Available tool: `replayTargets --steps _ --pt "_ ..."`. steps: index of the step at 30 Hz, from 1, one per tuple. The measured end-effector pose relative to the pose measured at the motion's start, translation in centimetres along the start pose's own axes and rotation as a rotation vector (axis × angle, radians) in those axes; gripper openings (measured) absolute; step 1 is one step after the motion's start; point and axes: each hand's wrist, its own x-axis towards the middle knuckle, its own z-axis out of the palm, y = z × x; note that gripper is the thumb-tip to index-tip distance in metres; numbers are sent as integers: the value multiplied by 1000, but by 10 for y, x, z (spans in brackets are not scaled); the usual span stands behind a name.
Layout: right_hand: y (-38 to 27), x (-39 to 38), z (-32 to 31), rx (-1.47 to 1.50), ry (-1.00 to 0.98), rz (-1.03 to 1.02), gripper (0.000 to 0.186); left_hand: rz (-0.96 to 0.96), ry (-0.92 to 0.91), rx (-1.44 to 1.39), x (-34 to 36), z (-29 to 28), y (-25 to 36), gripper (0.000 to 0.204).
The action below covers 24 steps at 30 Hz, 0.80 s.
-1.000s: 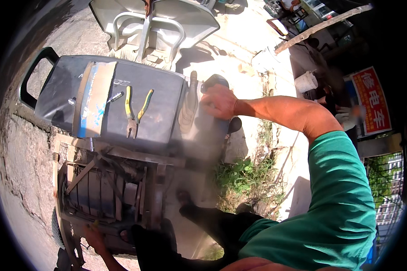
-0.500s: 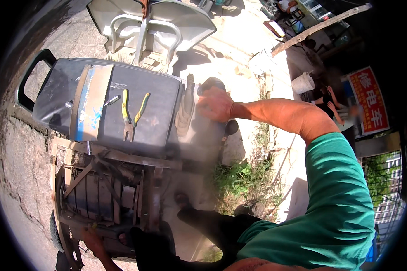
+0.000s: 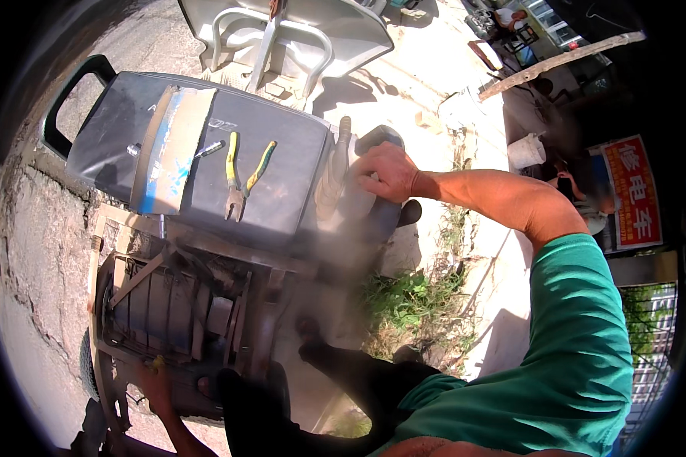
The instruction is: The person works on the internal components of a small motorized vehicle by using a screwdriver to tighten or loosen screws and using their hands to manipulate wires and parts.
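My right hand, fingers curled, is on a dark part at the right end of a grey padded seat, beside a dusty upright piece; what it grips is hidden. On the seat lie yellow-handled pliers, a cardboard strip and a slim metal tool. Below is an exposed metal frame with dark parts inside. At the lower left, my left hand is closed around a small yellow item, too small to name.
A pale body panel lies behind the seat. Cracked pavement is at left; weeds grow at right. Right of me are a white bucket, a co-worker by a red sign, a wooden pole and another person farther back.
The view has shifted, putting the seat and tools higher and farther right in the picture. My right hand's thumb shows more clearly. The co-worker's hands at right have changed position.
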Motion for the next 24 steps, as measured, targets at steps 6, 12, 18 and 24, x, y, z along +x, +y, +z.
replayTargets --steps 6,12,18,24 --pt "-18 26 0 -45 3 -1 25 171 252 2 8 61 -126 56" --pt "-12 11 13 51 36 -80 16 182 251 27 8 -7 -15 47" --pt "-33 24 10 8 -29 -84 18 -127 63 79 -10 -9 -10 43" --pt "-21 24 8 29 -33 -99 18 148 262 26 -15 3 -28 43"
